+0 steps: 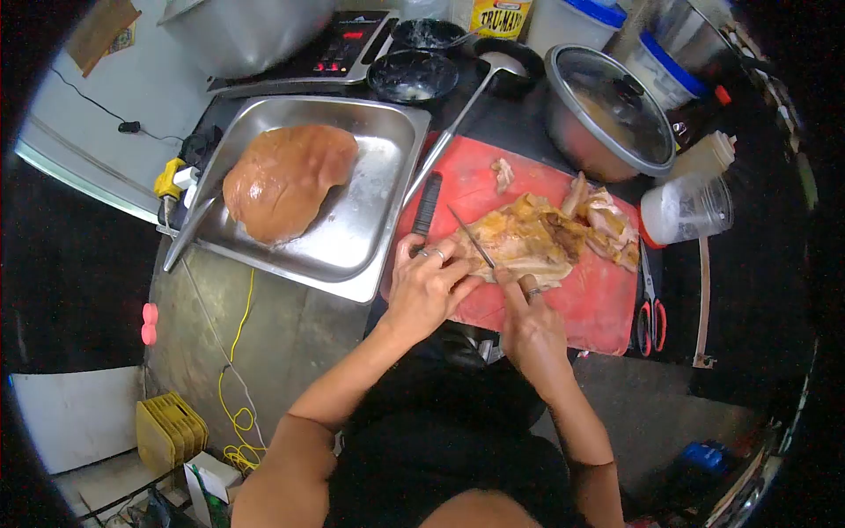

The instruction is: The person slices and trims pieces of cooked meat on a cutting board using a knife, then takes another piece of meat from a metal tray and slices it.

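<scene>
Dark-clothed torso (440,422) nearest the lens, at the near side of the red cutting board (590,312), which serves as landmark. Right hand (535,327) grips a knife (473,239), index finger reaching toward the blade, which slants over the left part of a yellow-brown slab of meat (528,236) lying mid-board. Left hand (424,286) rests at the slab's left end, fingers bent and thumb apart; cannot tell whether it pinches the edge or only steadies it. Progress, by my reading: partway. Several loose pieces (613,231) lie at the board's right end and a small scrap (503,175) near its far edge, apparently separated already; the bulk of the slab looks unportioned. Left of the board, a smooth brown piece (289,180) sits whole in a steel tray (377,145), no cuts visible on its upper face; if it belongs to the same work, it remains to be done. Hard to make out: depth of any cut under the blade, since fingers cover the near end; what the black handle (426,207) at the board's left edge belongs to, its lower end running behind the left hand; contents of the lidded pot (570,110) beyond the board, blurred through glass.
</scene>
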Available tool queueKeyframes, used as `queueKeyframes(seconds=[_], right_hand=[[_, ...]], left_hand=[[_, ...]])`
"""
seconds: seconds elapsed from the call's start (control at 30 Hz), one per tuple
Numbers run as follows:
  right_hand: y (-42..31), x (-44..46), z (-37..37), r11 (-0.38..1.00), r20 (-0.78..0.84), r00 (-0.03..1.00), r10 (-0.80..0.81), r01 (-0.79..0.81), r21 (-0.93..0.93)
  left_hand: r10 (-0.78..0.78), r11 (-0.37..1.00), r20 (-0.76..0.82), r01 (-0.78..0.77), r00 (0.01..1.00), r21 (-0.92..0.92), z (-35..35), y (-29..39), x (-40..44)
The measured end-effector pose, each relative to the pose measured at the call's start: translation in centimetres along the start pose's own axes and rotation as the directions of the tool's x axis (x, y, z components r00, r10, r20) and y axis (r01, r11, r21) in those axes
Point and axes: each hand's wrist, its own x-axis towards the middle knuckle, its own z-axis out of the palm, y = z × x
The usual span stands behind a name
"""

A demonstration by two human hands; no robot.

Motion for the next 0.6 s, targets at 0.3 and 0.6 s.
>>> queueKeyframes(seconds=[0.3,0.6], right_hand=[[0.4,-5.4,-0.9,0.983,-0.016,0.993,0.116,-0.113,0.147],[1.2,-9.2,-3.7,0.955,-0.016,0.989,0.149,-0.140,0.262]], left_hand=[[-0.015,1.000,-0.054,0.014,0.998,-0.015,0.5,-0.4,-0.1],[-0.071,0.982,0.035,0.076,0.997,-0.171,-0.2,-0.4,0.6]])
